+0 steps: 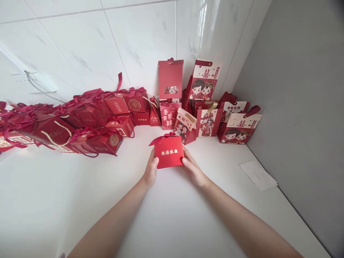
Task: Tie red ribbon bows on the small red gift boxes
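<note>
Between my two hands is a small red gift box (169, 154) with gold Chinese characters on its front and a dark red ribbon bow (168, 135) on top. My left hand (151, 170) grips its left side, the thumb at the lower front corner. On the opposite side my right hand (195, 170) grips it too, thumb against the front edge. Most of the other fingers are hidden behind the box. Just behind it stands a tilted red and white gift box (185, 125) with cartoon figures.
A long heap of red ribboned gift boxes (91, 113) lines the wall at left. More stand at back right, among them a box with a couple printed on it (239, 130). A white paper packet (258, 175) lies by the grey panel (298, 118). Behind is a tiled wall (139, 39).
</note>
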Demonstrator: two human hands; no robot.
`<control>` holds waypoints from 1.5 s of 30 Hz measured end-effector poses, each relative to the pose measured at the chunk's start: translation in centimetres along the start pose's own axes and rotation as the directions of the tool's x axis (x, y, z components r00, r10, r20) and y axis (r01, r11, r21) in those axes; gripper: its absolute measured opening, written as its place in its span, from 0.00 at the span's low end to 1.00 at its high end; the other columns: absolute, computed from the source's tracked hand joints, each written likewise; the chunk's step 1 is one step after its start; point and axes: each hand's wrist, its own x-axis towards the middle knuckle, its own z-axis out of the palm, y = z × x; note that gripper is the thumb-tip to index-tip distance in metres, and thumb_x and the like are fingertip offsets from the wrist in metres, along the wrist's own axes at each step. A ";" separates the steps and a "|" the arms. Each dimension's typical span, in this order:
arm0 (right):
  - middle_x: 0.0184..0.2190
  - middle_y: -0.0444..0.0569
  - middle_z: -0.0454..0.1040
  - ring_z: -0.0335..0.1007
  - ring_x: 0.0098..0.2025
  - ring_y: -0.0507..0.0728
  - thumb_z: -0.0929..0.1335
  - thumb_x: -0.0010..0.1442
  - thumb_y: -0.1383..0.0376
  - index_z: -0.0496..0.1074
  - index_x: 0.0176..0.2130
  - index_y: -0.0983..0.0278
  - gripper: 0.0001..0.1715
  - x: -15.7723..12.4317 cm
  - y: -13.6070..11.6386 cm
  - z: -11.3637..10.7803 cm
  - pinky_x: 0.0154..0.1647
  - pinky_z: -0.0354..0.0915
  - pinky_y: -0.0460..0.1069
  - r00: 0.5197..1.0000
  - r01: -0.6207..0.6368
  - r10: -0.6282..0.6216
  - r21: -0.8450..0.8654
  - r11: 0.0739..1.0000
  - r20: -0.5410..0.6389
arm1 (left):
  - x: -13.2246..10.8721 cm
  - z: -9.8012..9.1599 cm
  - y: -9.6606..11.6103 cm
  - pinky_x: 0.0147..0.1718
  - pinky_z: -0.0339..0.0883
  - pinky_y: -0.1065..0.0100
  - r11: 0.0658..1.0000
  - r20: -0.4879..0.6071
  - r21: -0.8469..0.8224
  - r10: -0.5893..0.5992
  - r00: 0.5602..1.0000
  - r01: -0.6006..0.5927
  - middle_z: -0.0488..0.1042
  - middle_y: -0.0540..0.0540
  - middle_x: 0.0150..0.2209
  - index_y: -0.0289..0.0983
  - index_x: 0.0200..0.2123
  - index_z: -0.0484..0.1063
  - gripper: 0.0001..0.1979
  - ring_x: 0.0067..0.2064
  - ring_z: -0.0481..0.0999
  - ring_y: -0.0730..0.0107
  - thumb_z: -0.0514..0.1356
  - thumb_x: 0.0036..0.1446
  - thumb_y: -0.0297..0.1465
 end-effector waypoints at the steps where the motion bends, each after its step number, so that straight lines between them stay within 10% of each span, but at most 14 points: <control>1: 0.70 0.46 0.55 0.53 0.70 0.63 0.65 0.67 0.49 0.50 0.70 0.51 0.39 0.0 -0.1 0.0 0.69 0.54 0.62 1.000 0.006 -0.006 -0.012 1.000 0.002 | 0.0 0.0 0.0 0.64 0.58 0.50 1.000 -0.007 -0.019 -0.018 1.000 0.018 0.66 0.41 0.64 0.40 0.62 0.64 0.30 0.66 0.62 0.48 0.53 0.63 0.49; 11: 0.67 0.53 0.58 0.60 0.65 0.65 0.67 0.65 0.47 0.52 0.69 0.53 0.40 0.2 0.5 0.0 0.63 0.63 0.62 0.996 -0.019 0.011 -0.092 0.996 -0.089 | 0.3 0.6 0.1 0.55 0.67 0.51 0.990 -0.093 -0.063 -0.135 0.986 0.130 0.71 0.38 0.60 0.38 0.60 0.65 0.32 0.60 0.70 0.49 0.48 0.64 0.54; 16: 0.69 0.56 0.52 0.55 0.67 0.68 0.75 0.56 0.52 0.51 0.69 0.54 0.51 -0.1 0.0 0.6 0.60 0.66 0.62 0.919 0.105 -0.249 -0.419 0.902 -0.305 | -0.3 1.2 0.5 0.60 0.64 0.54 0.982 -0.177 0.191 0.035 0.984 -0.001 0.60 0.39 0.68 0.42 0.64 0.58 0.28 0.63 0.67 0.52 0.56 0.65 0.45; 20: 0.70 0.56 0.51 0.48 0.71 0.69 0.78 0.54 0.55 0.45 0.71 0.54 0.59 -0.6 -0.5 1.1 0.68 0.56 0.64 0.906 0.205 -0.381 -0.600 0.773 -0.182 | -0.5 1.4 0.5 0.58 0.67 0.54 0.981 0.005 0.183 0.062 0.998 -0.061 0.59 0.36 0.68 0.43 0.69 0.49 0.40 0.63 0.68 0.49 0.64 0.59 0.44; 30: 0.71 0.52 0.51 0.48 0.72 0.63 0.68 0.64 0.45 0.52 0.68 0.54 0.42 0.3 0.6 -0.1 0.71 0.51 0.63 0.973 -0.083 0.047 -0.154 0.985 -0.224 | 0.7 0.9 1.1 0.58 0.67 0.50 0.985 -0.114 -0.131 -0.127 0.985 0.112 0.72 0.39 0.60 0.38 0.60 0.66 0.27 0.61 0.71 0.49 0.58 0.63 0.46; 45: 0.54 0.49 0.75 0.75 0.53 0.62 0.67 0.66 0.51 0.50 0.70 0.52 0.40 0.4 -0.2 -1.2 0.59 0.63 0.60 0.994 -0.096 0.096 -0.007 0.995 0.053 | 1.0 -0.1 2.3 0.35 0.76 0.56 0.895 -0.065 -0.313 -0.353 0.933 0.317 0.78 0.35 0.51 0.37 0.57 0.69 0.40 0.46 0.80 0.47 0.43 0.59 0.61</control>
